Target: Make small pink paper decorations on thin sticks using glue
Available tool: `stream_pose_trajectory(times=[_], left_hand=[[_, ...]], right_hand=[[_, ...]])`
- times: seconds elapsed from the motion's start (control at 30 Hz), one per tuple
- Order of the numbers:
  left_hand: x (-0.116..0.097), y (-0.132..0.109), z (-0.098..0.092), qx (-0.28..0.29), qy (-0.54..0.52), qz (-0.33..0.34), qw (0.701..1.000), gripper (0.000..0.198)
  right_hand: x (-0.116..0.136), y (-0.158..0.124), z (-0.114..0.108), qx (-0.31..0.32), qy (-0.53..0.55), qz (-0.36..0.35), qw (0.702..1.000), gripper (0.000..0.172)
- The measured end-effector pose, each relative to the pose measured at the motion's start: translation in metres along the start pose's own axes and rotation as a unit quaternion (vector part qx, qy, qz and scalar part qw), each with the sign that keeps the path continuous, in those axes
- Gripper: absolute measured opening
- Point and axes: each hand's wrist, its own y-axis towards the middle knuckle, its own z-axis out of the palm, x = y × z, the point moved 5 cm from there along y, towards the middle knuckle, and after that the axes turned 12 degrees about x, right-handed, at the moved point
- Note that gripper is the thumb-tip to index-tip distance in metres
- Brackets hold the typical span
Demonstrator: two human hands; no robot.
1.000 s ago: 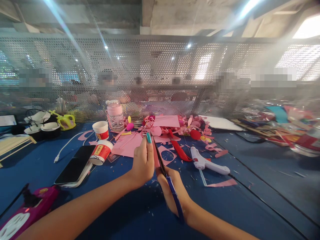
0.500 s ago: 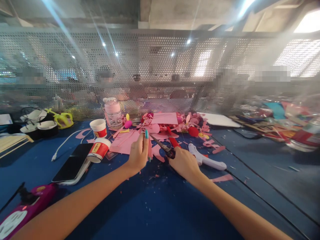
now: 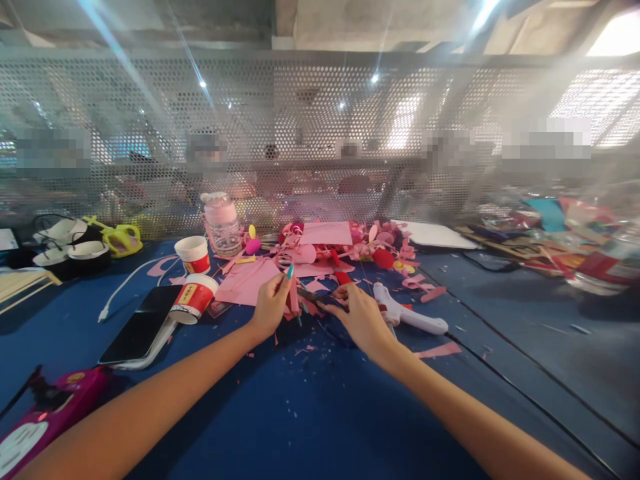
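Observation:
My left hand (image 3: 271, 305) pinches a small pink paper piece (image 3: 293, 303) upright, just above the blue table (image 3: 310, 413). My right hand (image 3: 359, 315) is low over the table, right of the paper, its fingers curled on dark scissors (image 3: 316, 298). The scissor blades point left toward the paper. The two hands are close together, in front of a pile of pink paper scraps (image 3: 327, 248). The scissor handles are mostly hidden under my fingers.
A white glue gun (image 3: 410, 318) lies right of my right hand. A black phone (image 3: 143, 325), two paper cups (image 3: 194, 299) and a pink bottle (image 3: 220, 225) stand on the left, and a magenta device (image 3: 47, 417) at the near left. A perforated metal screen (image 3: 320, 133) closes the back, with people behind it.
Both hands have moved away from me and down to the table. The scissors, held up against the paper a second ago, are now low on the table. The left hand still holds the pink piece.

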Motion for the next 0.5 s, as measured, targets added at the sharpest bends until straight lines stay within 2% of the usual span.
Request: stream_pose_trajectory(times=[0.1,0.17,0.37,0.5], left_hand=[[0.005,0.001,0.006,0.033,-0.101,-0.032,0.994,0.034],[0.007,0.002,0.006,0.031,-0.127,-0.039,0.991,0.035],[0.016,0.008,-0.009,-0.054,-0.193,-0.002,0.98,0.033],[0.02,0.011,-0.017,-0.1,-0.188,0.032,0.977,0.034]], right_hand=[[0.002,0.0,-0.001,-0.026,0.015,-0.02,0.999,0.015],[0.006,-0.003,-0.001,-0.042,0.003,-0.029,0.999,0.019],[0.008,-0.008,-0.005,-0.105,0.043,-0.045,0.993,0.016],[-0.009,0.0,-0.012,-0.118,0.161,0.008,0.98,0.024]])
